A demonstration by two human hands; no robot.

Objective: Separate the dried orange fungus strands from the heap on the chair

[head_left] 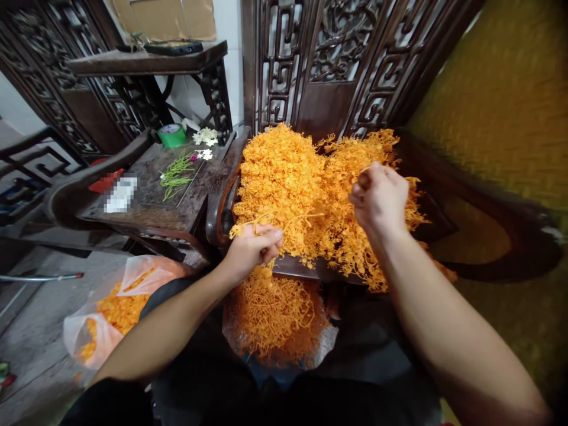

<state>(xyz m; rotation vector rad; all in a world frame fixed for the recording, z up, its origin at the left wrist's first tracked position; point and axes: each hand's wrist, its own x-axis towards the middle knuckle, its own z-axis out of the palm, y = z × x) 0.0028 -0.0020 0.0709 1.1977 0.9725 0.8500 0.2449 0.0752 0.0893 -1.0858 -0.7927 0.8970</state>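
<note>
Two large heaps of frilly orange sprigs lie on a dark wooden seat: a left heap and a right heap. My left hand is closed in front of the left heap, with a thin branching orange sprig between thumb and fingers. Over the right heap, my right hand is raised in a pinch. An orange bit shows at its fingertips, too small to name. Below the seat edge, between my knees, a lined container holds a tangle of orange stems.
On the floor at left sits a clear plastic bag of orange pieces. A wooden chair beside it carries green tape, green stems and white flowers. Behind stands a carved wooden panel; a curved armrest is at right.
</note>
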